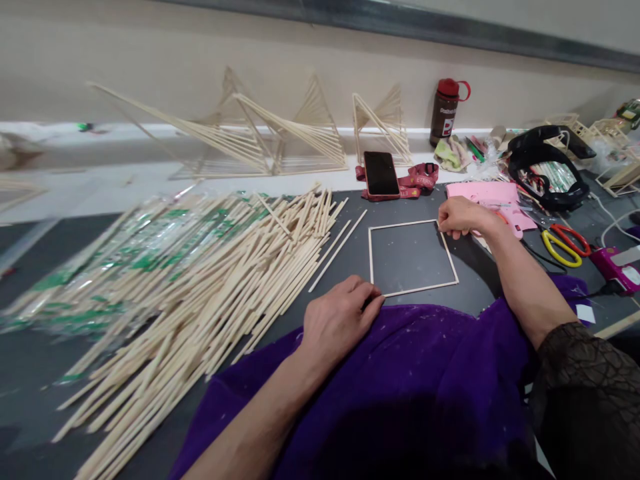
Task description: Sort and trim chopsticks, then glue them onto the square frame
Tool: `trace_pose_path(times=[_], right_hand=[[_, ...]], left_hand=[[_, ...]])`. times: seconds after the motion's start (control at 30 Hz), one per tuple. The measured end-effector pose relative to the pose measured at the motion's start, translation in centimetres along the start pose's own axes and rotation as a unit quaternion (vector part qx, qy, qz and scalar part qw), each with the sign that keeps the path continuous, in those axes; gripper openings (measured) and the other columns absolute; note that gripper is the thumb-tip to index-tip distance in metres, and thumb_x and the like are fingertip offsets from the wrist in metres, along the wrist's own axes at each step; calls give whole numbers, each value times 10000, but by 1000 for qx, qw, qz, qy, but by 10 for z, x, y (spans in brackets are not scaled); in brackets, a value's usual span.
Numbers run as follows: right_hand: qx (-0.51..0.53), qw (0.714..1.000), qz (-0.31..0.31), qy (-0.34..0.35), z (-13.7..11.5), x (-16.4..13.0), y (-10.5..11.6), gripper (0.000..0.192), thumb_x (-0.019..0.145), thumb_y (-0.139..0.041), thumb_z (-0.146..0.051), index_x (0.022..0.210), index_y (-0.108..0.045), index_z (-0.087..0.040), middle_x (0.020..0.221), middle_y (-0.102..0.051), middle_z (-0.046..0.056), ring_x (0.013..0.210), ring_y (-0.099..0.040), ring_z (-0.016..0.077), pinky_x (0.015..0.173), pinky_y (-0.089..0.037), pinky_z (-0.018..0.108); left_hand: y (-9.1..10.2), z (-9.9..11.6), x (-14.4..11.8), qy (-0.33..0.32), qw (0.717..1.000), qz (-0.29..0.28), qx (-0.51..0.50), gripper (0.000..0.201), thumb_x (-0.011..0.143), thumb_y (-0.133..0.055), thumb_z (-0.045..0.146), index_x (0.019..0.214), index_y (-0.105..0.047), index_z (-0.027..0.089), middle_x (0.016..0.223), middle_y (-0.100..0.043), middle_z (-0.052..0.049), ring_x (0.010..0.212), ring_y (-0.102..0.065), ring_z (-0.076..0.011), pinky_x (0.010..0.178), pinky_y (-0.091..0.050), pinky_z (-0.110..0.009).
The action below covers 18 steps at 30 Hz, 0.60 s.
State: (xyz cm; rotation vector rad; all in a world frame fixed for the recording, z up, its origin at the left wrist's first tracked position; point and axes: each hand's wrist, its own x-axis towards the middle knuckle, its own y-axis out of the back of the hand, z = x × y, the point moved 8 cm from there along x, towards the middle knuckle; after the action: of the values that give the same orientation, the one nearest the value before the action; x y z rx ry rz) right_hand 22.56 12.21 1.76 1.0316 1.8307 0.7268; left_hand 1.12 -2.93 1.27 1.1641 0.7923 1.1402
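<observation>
A square frame of thin wooden sticks [421, 289] lies flat on the dark grey tabletop in front of me. My left hand [341, 311] rests at its near left corner, fingers drawn together on the stick ends. At the far right corner, my right hand [459, 217] pinches the joint between thumb and fingers; the fingertips partly cover that corner. Two loose sticks [338, 251] lie just left of the frame, beside a big spread pile of wooden sticks [235, 287]. A purple cloth [400, 360] covers my lap and meets the table's near edge.
Stick sculptures [305, 133] stand along the wall. Behind the frame are a phone [381, 175], a red lanyard [424, 177] and a red-lidded bottle [444, 113]. Pink sheets [487, 193], scissors [560, 248], a black headband-like device [547, 200] and a magenta power block [614, 270] crowd the right; bagged sticks [135, 260] lie left.
</observation>
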Motion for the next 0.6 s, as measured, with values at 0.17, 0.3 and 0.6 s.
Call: trace_pose_path(times=[0.17, 0.3, 0.6], right_hand=[[-8, 1000, 17, 14, -8, 1, -2, 47, 722, -640, -95, 756, -658, -121, 649, -706, 65, 503, -639, 122, 413, -435, 184], [-1, 999, 30, 18, -11, 2, -1, 58, 720, -639, -89, 760, -669, -119, 657, -713, 69, 517, -647, 129, 427, -457, 193], [0, 999, 35, 33, -11, 6, -4, 77, 725, -641, -94, 790, -677, -115, 659, -711, 73, 496, -631, 126, 416, -444, 193]], left_hand=[[0, 0, -1, -2, 1000, 8, -1, 257, 949, -514, 330, 867, -740, 238, 897, -704, -34, 831, -673, -181, 574, -395, -265], [-1, -2, -1, -9, 1000, 12, 0, 276, 960, -496, 340, 882, -739, 235, 924, -711, -32, 838, -679, -173, 587, -407, -264], [2, -7, 3, -6, 1000, 22, 4, 268, 951, -510, 341, 885, -744, 228, 935, -711, -38, 828, -678, -180, 572, -410, -272]])
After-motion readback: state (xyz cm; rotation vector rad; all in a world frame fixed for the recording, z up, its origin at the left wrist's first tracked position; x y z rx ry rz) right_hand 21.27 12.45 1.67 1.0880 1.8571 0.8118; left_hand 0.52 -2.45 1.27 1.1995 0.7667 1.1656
